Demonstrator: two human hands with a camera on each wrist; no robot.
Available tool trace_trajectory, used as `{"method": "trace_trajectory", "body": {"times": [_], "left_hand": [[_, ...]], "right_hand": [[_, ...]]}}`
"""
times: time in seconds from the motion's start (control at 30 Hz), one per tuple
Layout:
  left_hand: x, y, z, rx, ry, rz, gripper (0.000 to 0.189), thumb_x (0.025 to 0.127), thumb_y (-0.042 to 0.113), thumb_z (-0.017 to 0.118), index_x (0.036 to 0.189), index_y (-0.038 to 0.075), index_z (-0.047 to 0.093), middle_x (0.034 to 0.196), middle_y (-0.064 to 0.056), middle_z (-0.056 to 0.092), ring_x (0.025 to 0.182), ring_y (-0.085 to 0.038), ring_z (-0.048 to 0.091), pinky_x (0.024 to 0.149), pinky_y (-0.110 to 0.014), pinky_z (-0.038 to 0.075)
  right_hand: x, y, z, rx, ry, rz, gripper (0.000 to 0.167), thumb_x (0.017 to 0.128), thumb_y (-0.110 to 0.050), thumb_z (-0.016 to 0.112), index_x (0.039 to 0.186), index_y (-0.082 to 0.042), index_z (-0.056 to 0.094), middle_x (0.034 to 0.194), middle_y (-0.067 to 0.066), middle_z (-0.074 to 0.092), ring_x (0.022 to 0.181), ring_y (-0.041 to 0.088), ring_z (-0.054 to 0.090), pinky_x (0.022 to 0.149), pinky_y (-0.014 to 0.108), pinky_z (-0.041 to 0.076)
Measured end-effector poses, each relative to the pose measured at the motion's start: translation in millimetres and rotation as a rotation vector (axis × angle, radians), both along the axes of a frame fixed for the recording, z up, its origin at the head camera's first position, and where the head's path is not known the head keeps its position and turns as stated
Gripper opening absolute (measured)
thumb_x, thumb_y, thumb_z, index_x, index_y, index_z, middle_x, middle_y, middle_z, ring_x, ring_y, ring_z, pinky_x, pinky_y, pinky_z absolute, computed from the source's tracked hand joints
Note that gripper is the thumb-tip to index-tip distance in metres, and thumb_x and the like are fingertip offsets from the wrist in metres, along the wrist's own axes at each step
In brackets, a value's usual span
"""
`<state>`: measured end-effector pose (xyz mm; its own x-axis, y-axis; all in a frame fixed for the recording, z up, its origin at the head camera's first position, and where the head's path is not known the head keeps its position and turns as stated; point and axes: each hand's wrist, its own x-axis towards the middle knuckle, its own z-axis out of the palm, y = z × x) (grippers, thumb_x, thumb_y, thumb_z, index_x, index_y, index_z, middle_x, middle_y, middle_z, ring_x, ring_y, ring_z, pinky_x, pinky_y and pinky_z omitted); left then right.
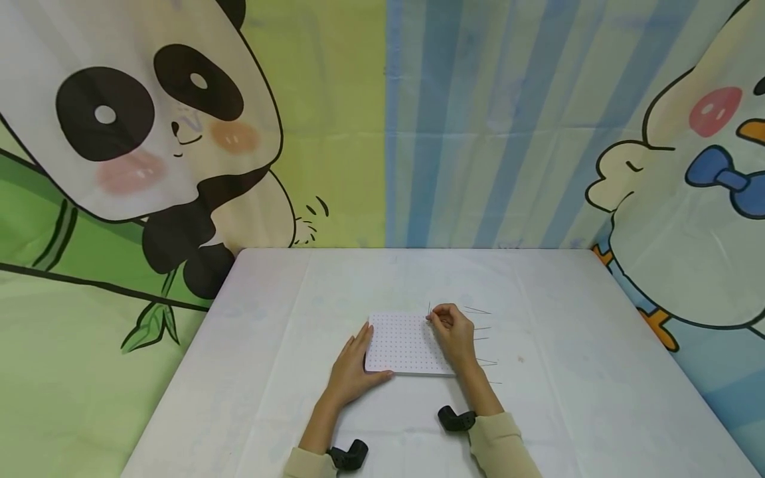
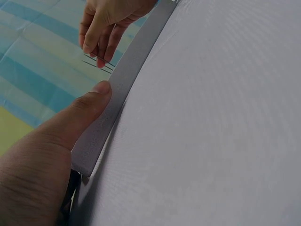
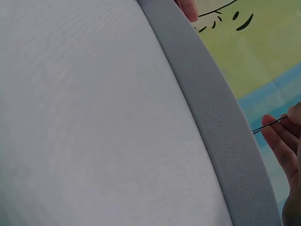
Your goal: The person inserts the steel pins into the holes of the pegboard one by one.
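A white board (image 1: 406, 342) with a grid of small holes lies flat on the table. My left hand (image 1: 351, 368) rests against its near left corner, fingers along the left side. Its thumb (image 2: 96, 101) lies straight against the board's front edge (image 2: 141, 44). Over the far part of the board, my right hand (image 1: 453, 332) pinches a thin dark metal rod (image 3: 275, 123) between thumb and finger. In the left wrist view, two thin rods (image 2: 96, 67) rise from the board at the right hand's fingertips. Whether the pinched one sits in a hole I cannot tell.
Several thin rods (image 1: 478, 310) lie on the white table (image 1: 568, 398) to the right of the board, partly behind my right hand. Black wrist cameras (image 1: 457, 419) sit on both wrists. A cartoon-printed curtain (image 1: 335, 119) hangs behind the table.
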<state>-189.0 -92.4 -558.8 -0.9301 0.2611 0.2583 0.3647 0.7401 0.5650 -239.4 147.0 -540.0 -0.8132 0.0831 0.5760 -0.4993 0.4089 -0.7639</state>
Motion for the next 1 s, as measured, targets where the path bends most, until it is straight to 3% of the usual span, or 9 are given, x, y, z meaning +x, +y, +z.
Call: {"method": "trace_trajectory", "body": {"times": [0.43, 0.7, 1.0], "left_hand": [[-0.7, 0.2, -2.2, -0.004, 0.009, 0.001, 0.105, 0.066, 0.061, 0.071, 0.145, 0.008, 0.028, 0.151, -0.004, 0.023, 0.134, -0.03, 0.027, 0.107, -0.047, 0.025], [-1.4, 0.0, -2.5, -0.013, 0.014, -0.001, 0.105, 0.066, 0.061, 0.071, 0.146, 0.008, 0.027, 0.151, -0.004, 0.022, 0.134, -0.029, 0.027, 0.109, -0.043, 0.021], [-1.0, -0.4, -1.5, -0.005, 0.026, -0.004, 0.105, 0.066, 0.06, 0.072, 0.145, 0.007, 0.028, 0.151, -0.006, 0.023, 0.134, -0.031, 0.027, 0.109, -0.044, 0.022]], "right_hand": [[2.9, -3.8, 0.3, -0.002, 0.042, -0.022, 0.009, 0.083, 0.0, 0.065, 0.09, -0.001, 0.06, 0.081, 0.007, 0.067, 0.071, 0.017, 0.067, 0.065, 0.018, 0.053], [1.4, -2.3, -3.3, 0.104, 0.037, -0.085, 0.011, 0.081, -0.005, 0.069, 0.089, -0.006, 0.061, 0.081, -0.001, 0.067, 0.072, 0.011, 0.065, 0.066, 0.016, 0.052], [1.4, -3.4, -3.5, 0.128, 0.04, -0.095, 0.009, 0.081, -0.007, 0.069, 0.087, -0.008, 0.063, 0.079, -0.002, 0.067, 0.069, 0.01, 0.064, 0.058, 0.018, 0.051]]}}
